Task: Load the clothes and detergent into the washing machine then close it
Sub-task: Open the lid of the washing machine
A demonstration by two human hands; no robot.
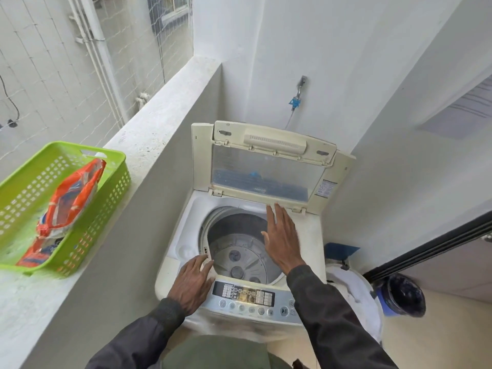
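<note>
1. Now the left hand (190,284) lies flat on the front-left top of the washing machine (314,235). Its fingers are straight and hold nothing, and the fingertips sit at the rim of the drum (234,222), just beside the control panel (250,294).
2. The right hand (282,238) reaches out over the drum opening, fingers likewise straight and empty. Its tips are at or just short of the lower edge of the lid (263,169); I cannot tell whether they touch it.
3. The lid stands folded up at the back of the machine, so the drum is open. Inside it only the grey wash plate shows, and no clothes.
4. The detergent bag (72,198), orange and crumpled, lies in a green basket (117,155) on the concrete ledge (159,115) to the machine's left, well apart from both hands.
5. A white bundle (354,288) sits low beside the machine's right flank. It may be the laundry, though that is not sure. A blue bucket (402,296) stands farther to the right.
6. The step in hand looks like the very start: the machine is opened and nothing is loaded yet.
7. The next move calls for both hands to leave the machine and fetch the clothes, most likely from its right, then drop them well inside the drum.
8. After that comes a reach left to the basket for the detergent, with the lid brought down only once both are in.
</note>
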